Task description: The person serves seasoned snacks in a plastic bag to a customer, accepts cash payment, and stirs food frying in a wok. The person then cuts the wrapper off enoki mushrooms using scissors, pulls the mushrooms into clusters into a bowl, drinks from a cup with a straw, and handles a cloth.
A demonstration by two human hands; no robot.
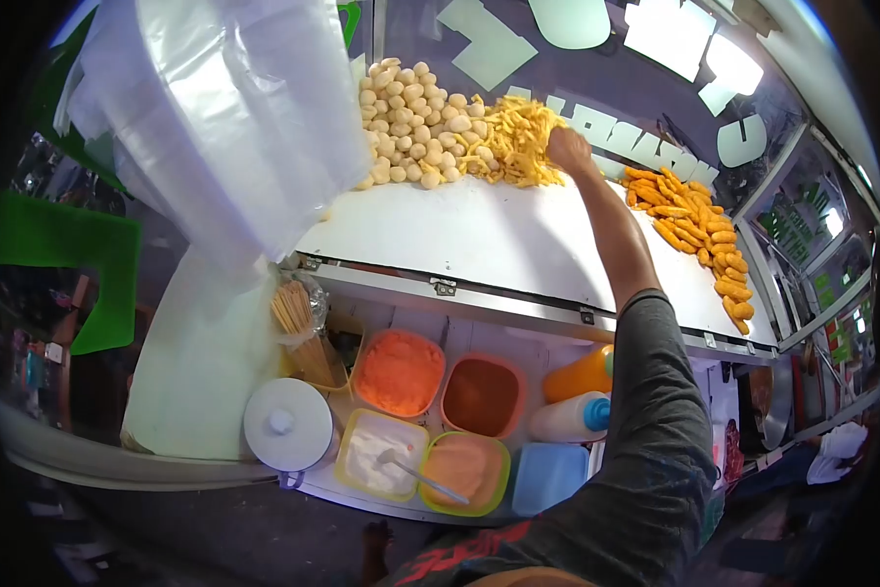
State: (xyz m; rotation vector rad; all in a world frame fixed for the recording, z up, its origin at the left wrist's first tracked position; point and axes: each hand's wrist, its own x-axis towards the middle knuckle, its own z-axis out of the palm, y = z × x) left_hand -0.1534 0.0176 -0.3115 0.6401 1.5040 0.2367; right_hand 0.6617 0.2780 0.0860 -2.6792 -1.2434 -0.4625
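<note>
My right hand (569,151) reaches across the white counter to the right edge of a heap of yellow french fries (523,142). Its fingers are curled in against the fries and partly hidden. Left of the fries, and touching them, is a pile of pale round balls (415,122). Farther right lies a heap of orange, finger-shaped fried pieces (689,210). Low in the view, a dim dark shape that looks like my left hand (376,546) hangs below the lower shelf, its fingers too dark to make out.
Clear plastic bags (234,108) hang at upper left. Below the counter (440,225) stand a bundle of wooden skewers (298,318), a white lidded pot (288,426), an orange-red tub (399,372), a brown sauce tub (482,394), a white-blue bottle (569,418) and a blue box (549,479).
</note>
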